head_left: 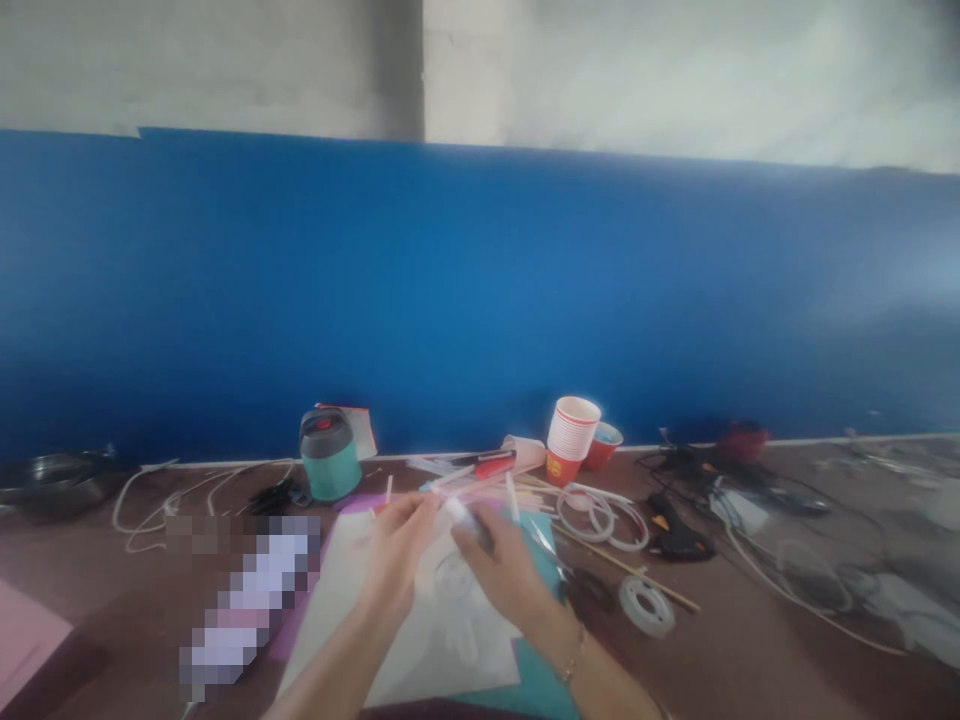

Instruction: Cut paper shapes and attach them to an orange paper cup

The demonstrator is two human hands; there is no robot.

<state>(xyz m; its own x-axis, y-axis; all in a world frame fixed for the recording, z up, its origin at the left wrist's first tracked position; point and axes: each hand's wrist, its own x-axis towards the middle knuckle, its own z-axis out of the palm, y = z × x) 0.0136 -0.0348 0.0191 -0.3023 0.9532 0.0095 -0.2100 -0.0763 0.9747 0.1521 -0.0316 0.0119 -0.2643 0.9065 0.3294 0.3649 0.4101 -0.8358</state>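
Note:
My left hand (401,545) is closed in a pinch above a white sheet of paper (337,610). What its fingertips hold is too small and blurred to name. Close beside it, my right hand (506,565) grips a small white tube-like piece (457,512) that points toward the left fingertips. Whether the tube touches the left hand's piece, I cannot tell. The white sheet lies over purple and teal sheets (536,680). Just beyond both hands is a loose pile of thin sticks and strips (525,490).
Behind stand stacked paper cups (574,440) and a teal lidded container (330,460). On the right lie clear tubing loops (600,520), a tape roll (646,606), a wooden stick (637,573) and a black glue gun (679,535). Cables (169,505) trail at left; a blue panel (480,300) rises behind.

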